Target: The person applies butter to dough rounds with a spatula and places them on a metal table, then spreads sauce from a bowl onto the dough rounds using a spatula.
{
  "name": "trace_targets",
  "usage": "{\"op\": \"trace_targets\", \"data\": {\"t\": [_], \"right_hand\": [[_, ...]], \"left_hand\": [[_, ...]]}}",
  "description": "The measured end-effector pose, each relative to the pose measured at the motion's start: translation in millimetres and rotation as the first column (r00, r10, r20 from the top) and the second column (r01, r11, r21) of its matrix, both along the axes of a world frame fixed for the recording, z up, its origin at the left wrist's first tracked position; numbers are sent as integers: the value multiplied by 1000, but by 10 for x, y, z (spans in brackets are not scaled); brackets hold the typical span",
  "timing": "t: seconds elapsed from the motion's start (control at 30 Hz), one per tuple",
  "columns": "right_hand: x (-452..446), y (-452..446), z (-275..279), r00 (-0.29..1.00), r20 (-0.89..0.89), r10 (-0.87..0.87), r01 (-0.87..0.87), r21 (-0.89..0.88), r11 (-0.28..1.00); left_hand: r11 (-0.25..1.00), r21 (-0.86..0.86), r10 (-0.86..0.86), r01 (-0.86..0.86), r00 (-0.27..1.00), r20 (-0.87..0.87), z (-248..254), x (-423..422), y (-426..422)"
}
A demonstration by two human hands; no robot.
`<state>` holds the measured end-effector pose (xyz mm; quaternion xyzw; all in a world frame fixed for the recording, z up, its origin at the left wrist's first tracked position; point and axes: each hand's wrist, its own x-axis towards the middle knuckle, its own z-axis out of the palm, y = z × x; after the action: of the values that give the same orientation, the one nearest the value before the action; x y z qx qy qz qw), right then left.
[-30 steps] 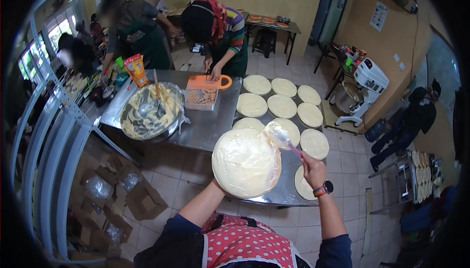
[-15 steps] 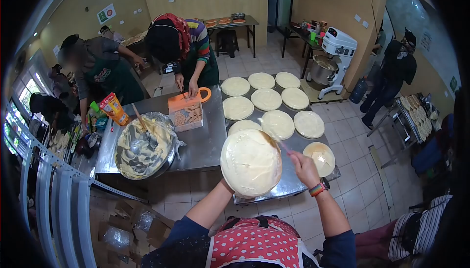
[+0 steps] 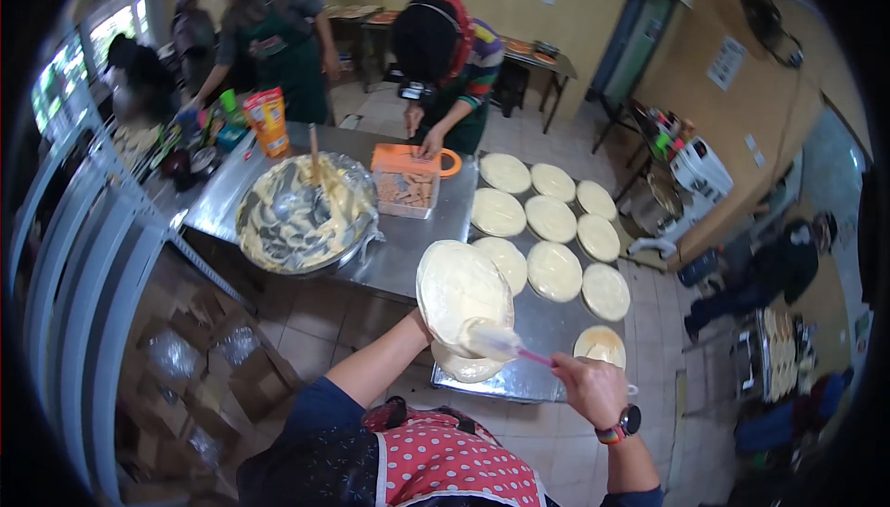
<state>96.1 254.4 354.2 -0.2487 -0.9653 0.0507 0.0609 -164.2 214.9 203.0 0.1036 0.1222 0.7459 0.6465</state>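
My left hand (image 3: 418,328) holds up a round, flat base covered in pale cream (image 3: 456,286); its fingers are hidden beneath. The base is tilted over the front of the metal table. In my right hand (image 3: 591,388), fingers are wrapped round the pink handle of a spatula (image 3: 533,357). The cream-smeared blade lies against the base's lower right edge. Just below sits another cream-topped round (image 3: 466,366), partly covered by the held one. A round with only a dollop of cream at its middle (image 3: 601,347) rests near my right hand.
Several cream-topped rounds (image 3: 553,271) stand in rows on the metal table (image 3: 547,326). To the left are a big bowl of cream (image 3: 306,215) and an orange-lidded tub (image 3: 405,194), which a co-worker's hand touches. Cardboard boxes (image 3: 264,377) lie on the floor.
My view has swung left and tilted. The spatula blade has come from beyond the base's upper right side down onto its lower right edge. The held base is more tilted.
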Motion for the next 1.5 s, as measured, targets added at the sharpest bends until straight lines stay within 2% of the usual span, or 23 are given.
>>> {"op": "trace_targets", "data": {"t": [0.03, 0.07, 0.13, 0.2, 0.3, 0.33, 0.4, 0.47, 0.6, 0.7, 0.73, 0.83, 0.9, 0.93, 1.03, 1.1, 1.2, 1.23, 1.37, 1.4, 1.47, 1.5], "right_hand": [[20, 83, 29, 998, -61, 3, 2, 94, 996], [-2, 137, 28, 998, -51, 41, -36, 102, 994], [-37, 239, -58, 963, -262, 61, -62, 5, 998], [-162, 156, -209, 935, -314, 163, -218, -150, 964], [-364, 244, -576, 942, -287, 174, -223, -150, 963], [-427, 376, -686, 929, -346, 129, -174, -102, 979], [-425, 617, -860, 905, -416, 89, -127, -64, 990], [-336, 868, -948, 925, -373, -65, 49, -54, 997], [-51, 954, -1067, 921, -344, -182, 170, -64, 983], [118, 335, -768, 868, -495, 42, -167, -210, 963], [122, 253, -745, 923, -383, 24, -119, -226, 967], [141, 558, -943, 904, -413, -107, 38, -170, 985], [180, 785, -940, 874, -437, -210, 201, -67, 977], [195, 818, -895, 867, -399, -299, 286, -93, 954], [166, 628, -814, 832, -386, -400, 365, -164, 917], [66, 319, -847, 786, -563, -254, 137, -241, 961], [-72, 161, -950, 812, -475, -338, 229, -274, 934], [-89, 201, -937, 808, -396, -437, 336, -300, 893], [-147, 309, -1092, 722, -401, -563, 506, -248, 826], [-211, 242, -1103, 726, -400, -559, 508, -236, 829], [-381, -26, -1141, 644, -672, -366, 319, -198, 927], [-461, -181, -1086, 708, -642, -294, 265, -144, 953]], "left_hand": [[999, 3, 35, -35, 999, 8, -8, 4, -31], [998, 7, 67, -67, 998, 16, -23, 45, -52], [992, 15, 123, -124, 992, 37, -54, 88, -61], [985, 19, 170, -171, 984, 58, -80, 262, 49], [974, 5, 227, -228, 971, 71, -170, 460, 57], [971, -8, 240, -240, 968, 69, -198, 524, 30], [948, 298, -2, -111, 935, 356, -341, 621, 21], [952, 283, 22, -118, 946, 323, -316, 667, -26], [962, 247, 53, -117, 967, 249, -323, 830, 23], [975, 206, 34, -77, 978, 206, -199, 754, 140], [978, 198, 30, -68, 982, 188, -169, 780, 190], [981, 193, 2, -23, 994, 108, -163, 844, 176], [982, 190, -29, 17, 998, 59, -116, 775, 201], [982, 186, -45, 37, 998, 40, -82, 743, 252], [980, 177, -95, 95, 995, -13, 8, 571, 376], [976, 178, -119, 124, 992, -39, -2, 494, 389], [973, 166, -150, 161, 986, -73, -4, 309, 360], [971, 168, -156, 168, 984, -81, -19, 244, 325], [969, 201, -130, 145, 988, -87, -39, -23, 253], [968, 218, -110, 127, 990, -86, -27, -88, 270], [965, 254, -51, 68, 996, -71, 10, -159, 279], [963, 269, -17, 34, 998, -63, 80, -239, 433]]}}
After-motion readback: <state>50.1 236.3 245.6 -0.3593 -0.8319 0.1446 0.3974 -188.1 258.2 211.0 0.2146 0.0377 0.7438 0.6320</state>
